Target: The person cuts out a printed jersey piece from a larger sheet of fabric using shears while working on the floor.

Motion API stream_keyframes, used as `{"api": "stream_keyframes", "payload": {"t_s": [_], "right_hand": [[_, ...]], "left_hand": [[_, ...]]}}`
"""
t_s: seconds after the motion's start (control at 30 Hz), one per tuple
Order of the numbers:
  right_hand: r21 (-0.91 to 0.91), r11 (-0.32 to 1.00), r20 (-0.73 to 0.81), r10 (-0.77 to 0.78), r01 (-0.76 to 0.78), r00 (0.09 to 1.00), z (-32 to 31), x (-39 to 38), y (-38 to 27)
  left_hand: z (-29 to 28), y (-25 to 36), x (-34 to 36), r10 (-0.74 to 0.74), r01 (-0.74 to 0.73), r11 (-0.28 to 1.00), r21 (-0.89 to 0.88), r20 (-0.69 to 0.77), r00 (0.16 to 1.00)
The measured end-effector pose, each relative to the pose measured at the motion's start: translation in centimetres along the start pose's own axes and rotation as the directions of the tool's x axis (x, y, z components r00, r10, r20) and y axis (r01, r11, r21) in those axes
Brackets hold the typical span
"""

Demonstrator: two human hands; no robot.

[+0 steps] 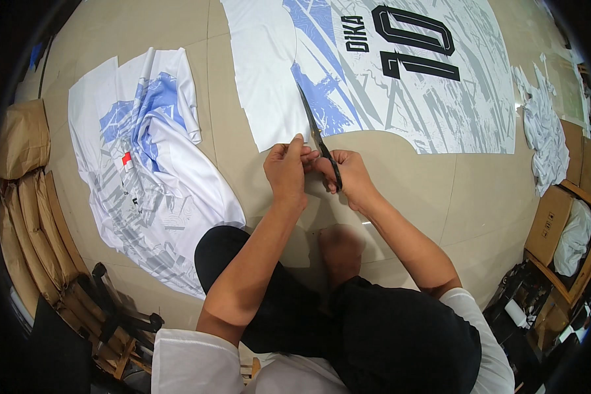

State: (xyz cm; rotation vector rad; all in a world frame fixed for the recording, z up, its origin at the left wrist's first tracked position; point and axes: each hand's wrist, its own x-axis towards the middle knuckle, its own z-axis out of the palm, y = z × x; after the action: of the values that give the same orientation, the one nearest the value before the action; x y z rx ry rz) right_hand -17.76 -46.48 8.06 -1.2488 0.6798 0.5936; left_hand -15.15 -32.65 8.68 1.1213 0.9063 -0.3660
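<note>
My right hand [349, 178] grips a pair of black-handled scissors [314, 125], its fingers around the handles. The long blades point away from me along the line between the plain white margin and the blue-and-grey printed area of a jersey fabric panel [414, 115]. That panel lies flat on the floor and carries large black printing. Fingers of my left hand [286, 169] pinch the near edge of the white margin [269, 92], just left of the scissors. The two hands nearly touch.
A second printed fabric piece [197, 197] lies crumpled on the tiled floor at left. White fabric scraps [545, 134] are heaped at right. Brown wrapped bundles [36, 217] stand at far left, and a cardboard box [546, 220] at far right. My bare foot [341, 253] is below my hands.
</note>
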Motion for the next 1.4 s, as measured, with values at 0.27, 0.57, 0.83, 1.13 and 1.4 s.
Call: {"api": "stream_keyframes", "payload": {"t_s": [0.27, 0.57, 0.83, 1.13, 1.4], "right_hand": [[-0.029, 0.999, -0.013, -0.017, 0.017, 1.000, 0.5, 0.9, -1.4], [-0.057, 0.998, 0.012, -0.005, 0.006, 1.000, 0.4, 1.3, -1.4], [-0.030, 1.000, -0.020, 0.002, -0.002, 1.000, 0.6, 1.4, -1.4], [-0.030, 0.999, -0.002, -0.028, 0.028, 1.000, 1.0, 1.0, -2.2], [-0.034, 0.999, 0.000, -0.008, 0.008, 1.000, 1.6, 1.4, -4.0]], "left_hand": [[-0.4, -0.2, 0.5, 0.012, -0.010, 0.998, 0.068, -0.035, 0.999], [-0.4, -0.2, 0.3, 0.028, -0.025, 0.998, 0.061, -0.034, 0.999], [0.1, 0.1, 0.0, 0.030, -0.029, 0.999, 0.022, -0.066, 0.997], [0.0, 0.0, 0.0, 0.040, -0.039, 0.999, 0.022, -0.060, 0.997], [0.0, 0.1, -0.1, 0.039, -0.037, 0.999, 0.027, -0.046, 0.998]]}}
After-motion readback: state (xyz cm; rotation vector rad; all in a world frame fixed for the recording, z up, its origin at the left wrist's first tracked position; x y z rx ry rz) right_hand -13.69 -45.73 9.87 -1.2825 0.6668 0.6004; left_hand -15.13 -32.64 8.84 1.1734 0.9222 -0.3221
